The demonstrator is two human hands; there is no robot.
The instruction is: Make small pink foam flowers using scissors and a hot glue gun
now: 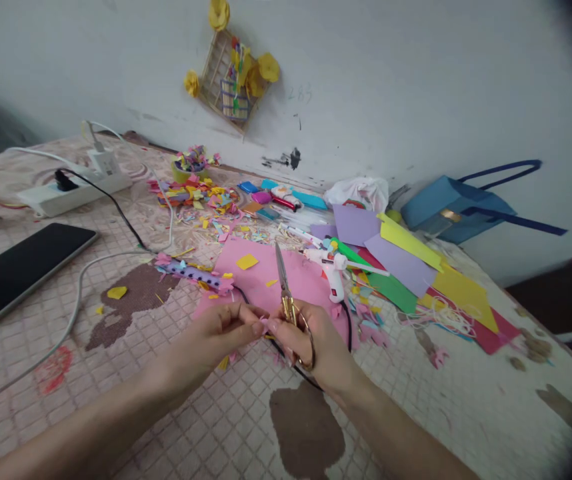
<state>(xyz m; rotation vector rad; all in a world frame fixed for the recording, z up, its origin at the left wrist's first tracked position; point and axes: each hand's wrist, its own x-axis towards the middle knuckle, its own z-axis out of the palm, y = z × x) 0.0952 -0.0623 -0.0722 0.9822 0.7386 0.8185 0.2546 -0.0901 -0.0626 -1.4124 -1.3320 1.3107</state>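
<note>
My left hand (pixel 231 330) pinches a small pink paper piece (pixel 265 325) between thumb and fingers. Fingertips of my right hand (pixel 311 333) meet the same piece, while gold-handled scissors (pixel 286 283) rest in that hand with their blades pointing up and away. Beneath and beyond both hands lies a pink sheet (pixel 296 267) with a yellow paper square (pixel 247 261) on it. A white glue gun (pixel 335 277) stands on the right part of the sheet. To the left is a purple decorated strip (pixel 193 273) with pink bits at its ends.
A phone (pixel 26 267) and a white power strip (pixel 76 190) lie at the left, with cables crossing the table. Paper scraps (pixel 201 197) and a small pot (pixel 183 175) are at the back. Coloured sheets (pixel 401 260) and a blue bag (pixel 456 207) are on the right.
</note>
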